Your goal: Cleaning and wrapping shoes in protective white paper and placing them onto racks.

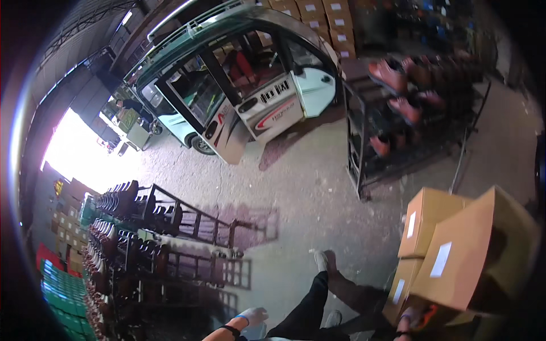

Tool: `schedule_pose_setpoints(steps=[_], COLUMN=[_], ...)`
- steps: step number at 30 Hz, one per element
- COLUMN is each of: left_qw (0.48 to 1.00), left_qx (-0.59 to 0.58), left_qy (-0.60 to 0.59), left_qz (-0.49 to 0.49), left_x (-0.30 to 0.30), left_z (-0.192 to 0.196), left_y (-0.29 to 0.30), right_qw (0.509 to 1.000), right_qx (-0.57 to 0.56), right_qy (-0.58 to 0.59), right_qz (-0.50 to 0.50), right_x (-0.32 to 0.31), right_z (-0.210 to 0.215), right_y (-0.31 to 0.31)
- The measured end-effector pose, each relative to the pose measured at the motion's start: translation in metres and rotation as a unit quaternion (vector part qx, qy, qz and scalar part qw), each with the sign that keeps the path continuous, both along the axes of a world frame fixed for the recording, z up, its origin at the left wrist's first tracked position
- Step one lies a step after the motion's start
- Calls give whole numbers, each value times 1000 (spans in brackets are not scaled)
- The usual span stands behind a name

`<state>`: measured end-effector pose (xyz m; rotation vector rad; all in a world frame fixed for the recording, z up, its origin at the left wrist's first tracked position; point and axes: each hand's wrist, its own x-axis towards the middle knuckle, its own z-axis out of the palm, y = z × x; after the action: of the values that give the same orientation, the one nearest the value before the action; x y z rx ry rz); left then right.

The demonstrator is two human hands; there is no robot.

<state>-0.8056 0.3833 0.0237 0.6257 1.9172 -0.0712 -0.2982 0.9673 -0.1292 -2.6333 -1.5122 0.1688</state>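
My right hand (412, 318) is at the lower right, against the bottom edge of a large cardboard box (460, 256) with a white label. Its fingers look closed around something with a bright orange part (426, 315); shadow hides what it is. The large box leans beside two smaller stacked cartons, an upper one (429, 219) and a lower one (398, 287). My left hand (253, 316) hangs at the lower middle, with a dark band and a blue band at the wrist. It touches no box, and its fingers are too blurred to read.
A rack of brown shoes (398, 108) stands ahead on the right. More shoe racks (165, 221) line the left, near green boxes (60, 295). Ahead is a small white-and-green vehicle (273, 113), its door swung open. Stacked cartons (335, 23) stand behind it. Another person (133, 108) is far left.
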Motion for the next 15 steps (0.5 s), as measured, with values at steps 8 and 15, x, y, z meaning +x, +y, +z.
schedule_pose_setpoints(steps=[8, 15], left_qw=[986, 926], left_qx=[119, 288], left_qy=[118, 193], left_qz=[3, 148], left_x=[-280, -481], left_z=[54, 151], left_y=[285, 335], right_qw=[844, 592], right_qx=[-27, -42], right_qy=[493, 797], right_qz=[207, 109], right_x=[-444, -806], right_z=[127, 318], right_y=[247, 469])
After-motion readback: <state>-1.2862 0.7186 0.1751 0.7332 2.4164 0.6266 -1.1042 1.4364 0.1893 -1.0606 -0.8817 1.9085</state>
